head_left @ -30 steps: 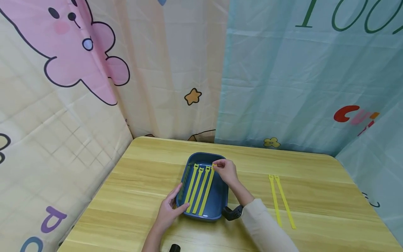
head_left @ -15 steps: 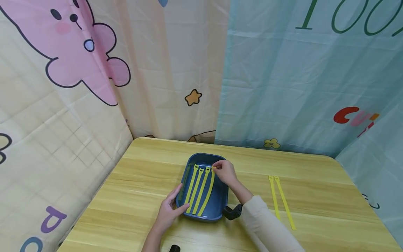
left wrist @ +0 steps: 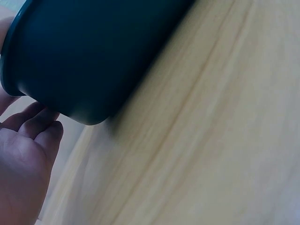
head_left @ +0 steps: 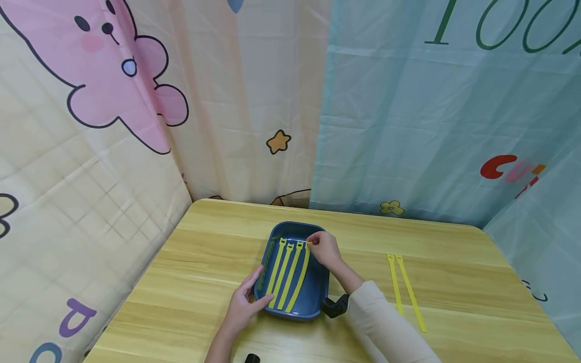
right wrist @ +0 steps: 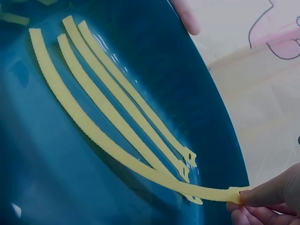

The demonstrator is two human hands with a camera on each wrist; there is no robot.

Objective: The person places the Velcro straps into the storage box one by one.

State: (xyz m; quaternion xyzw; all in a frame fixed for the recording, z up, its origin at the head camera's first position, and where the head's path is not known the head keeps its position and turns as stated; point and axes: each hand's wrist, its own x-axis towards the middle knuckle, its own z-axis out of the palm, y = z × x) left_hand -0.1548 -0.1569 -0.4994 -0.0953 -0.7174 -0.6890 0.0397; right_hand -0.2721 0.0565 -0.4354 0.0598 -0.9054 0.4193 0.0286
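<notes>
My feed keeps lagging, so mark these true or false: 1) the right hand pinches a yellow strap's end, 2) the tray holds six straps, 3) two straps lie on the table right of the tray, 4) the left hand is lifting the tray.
1) True: the right hand pinches the head end of a yellow strap.
2) False: the blue tray holds four, counting the pinched one.
3) True: two loose straps lie there.
4) False: the left hand rests against the tray's near corner; the tray sits on the wooden table.
</notes>
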